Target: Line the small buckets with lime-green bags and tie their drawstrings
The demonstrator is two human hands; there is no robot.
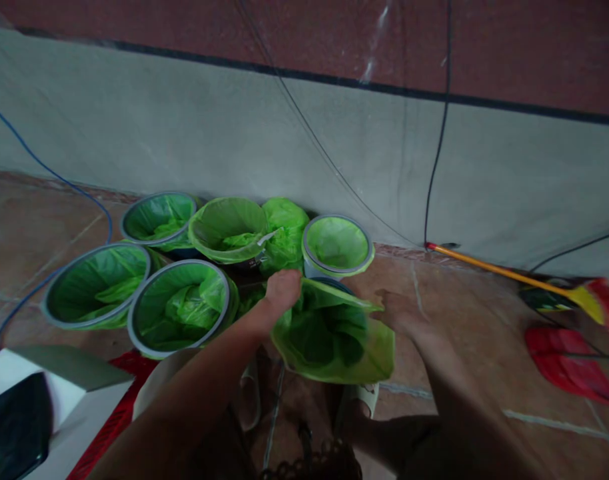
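Note:
A green bin liner point(329, 363) spreads wide between my hands, its mouth facing up toward me. Beneath its far edge shows part of a dark bin rim point(337, 285). My left hand point(283, 291) is closed on the liner's left edge. On the other side, my right hand point(402, 311) grips the liner's right edge; its fingers are slightly blurred. Just beyond stands a lined trash bin point(338, 272) with a grey rim. A bunched green bag point(286, 230) rests beside it. How far the held liner reaches into the bin is hidden.
Several bins lined in green, including a front one point(182, 350), stand at left by the wall point(209, 120). A white box point(92, 407) with a dark phone-like object point(17, 427) is lower left. A yellow-handled broom point(499, 270) and red dustpan point(567, 363) lie right. Cables hang down the wall.

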